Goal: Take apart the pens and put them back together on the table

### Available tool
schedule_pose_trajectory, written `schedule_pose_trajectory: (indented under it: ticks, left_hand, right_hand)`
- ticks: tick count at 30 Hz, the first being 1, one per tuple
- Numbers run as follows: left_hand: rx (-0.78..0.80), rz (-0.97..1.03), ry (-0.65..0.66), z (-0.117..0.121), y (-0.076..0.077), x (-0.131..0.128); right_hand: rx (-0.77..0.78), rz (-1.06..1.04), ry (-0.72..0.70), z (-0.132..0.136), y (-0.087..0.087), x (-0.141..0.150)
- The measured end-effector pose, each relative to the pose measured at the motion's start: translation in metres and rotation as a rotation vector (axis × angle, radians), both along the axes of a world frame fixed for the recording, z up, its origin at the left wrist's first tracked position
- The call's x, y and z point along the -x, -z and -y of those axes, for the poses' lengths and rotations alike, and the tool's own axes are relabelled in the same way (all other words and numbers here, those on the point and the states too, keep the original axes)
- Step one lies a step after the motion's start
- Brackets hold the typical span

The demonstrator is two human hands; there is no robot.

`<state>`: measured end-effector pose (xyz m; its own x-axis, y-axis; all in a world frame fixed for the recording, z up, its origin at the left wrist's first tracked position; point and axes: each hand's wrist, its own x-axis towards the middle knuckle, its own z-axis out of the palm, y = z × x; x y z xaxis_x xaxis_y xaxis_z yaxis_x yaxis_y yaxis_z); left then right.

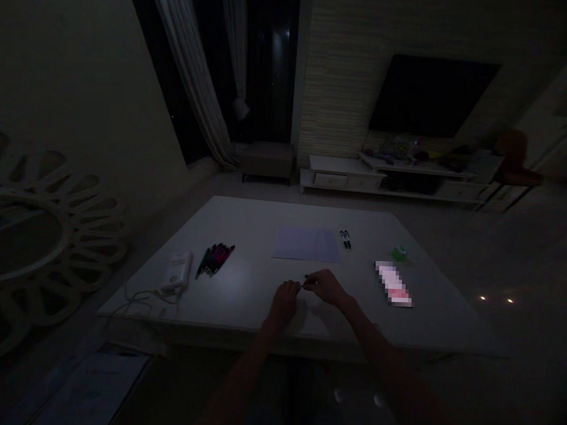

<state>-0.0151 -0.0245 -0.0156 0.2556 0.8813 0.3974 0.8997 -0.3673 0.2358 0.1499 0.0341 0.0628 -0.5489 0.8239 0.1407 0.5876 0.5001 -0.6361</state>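
My left hand and my right hand meet near the middle of a white table. Their fingertips pinch a small dark object, too dim to identify. A bundle of coloured pens lies to the left of my hands. Beyond them are a pale sheet of paper and a pair of black pens. On the right lie a pixelated pink-and-white item and a small green object.
A white power adapter trails a cable over the table's left edge. A sunburst-framed mirror stands at left. Beyond the table are a stool, a cluttered TV cabinet and a wall-mounted TV.
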Motion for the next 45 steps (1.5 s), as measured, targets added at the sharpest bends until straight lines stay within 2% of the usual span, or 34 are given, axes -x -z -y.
schedule_pose_trajectory:
  ticks: [6,11,13,17,20,25,32,36,40,45]
  left_hand:
    - [0.029,-0.034,-0.003,0.001,-0.006,-0.001]
    - [0.067,-0.12,-0.043,0.001,-0.008,-0.002]
    - [0.069,-0.122,-0.074,0.001,-0.008,-0.002]
    - [0.064,-0.086,-0.122,-0.001,-0.008,-0.002]
    - [0.047,-0.056,-0.132,-0.002,-0.008,-0.002]
    - [0.052,-0.036,-0.132,-0.001,-0.011,-0.002]
    - [0.089,-0.064,-0.14,0.003,-0.019,-0.003]
    - [0.099,-0.08,-0.135,0.003,-0.019,-0.003]
    - [0.104,-0.1,-0.129,0.001,-0.018,-0.003]
    - [0.113,-0.124,-0.122,-0.001,-0.014,-0.004]
  right_hand:
    - [0.178,-0.103,-0.019,-0.002,0.001,0.004]
    - [0.24,-0.185,0.008,-0.002,0.015,-0.006]
    - [0.193,-0.21,0.068,-0.002,0.025,-0.019]
    - [-0.094,-0.097,0.298,-0.004,0.048,-0.046]
    - [-0.194,-0.04,0.282,-0.005,0.062,-0.048]
    - [-0.196,-0.003,0.259,-0.011,0.072,-0.027]
    - [-0.175,0.009,0.3,-0.021,0.068,-0.015]
    - [-0.079,-0.168,0.356,-0.016,0.06,-0.02]
    - [0.05,-0.308,0.296,-0.005,0.046,-0.029]
    - [-0.021,-0.371,0.237,0.001,0.034,-0.033]
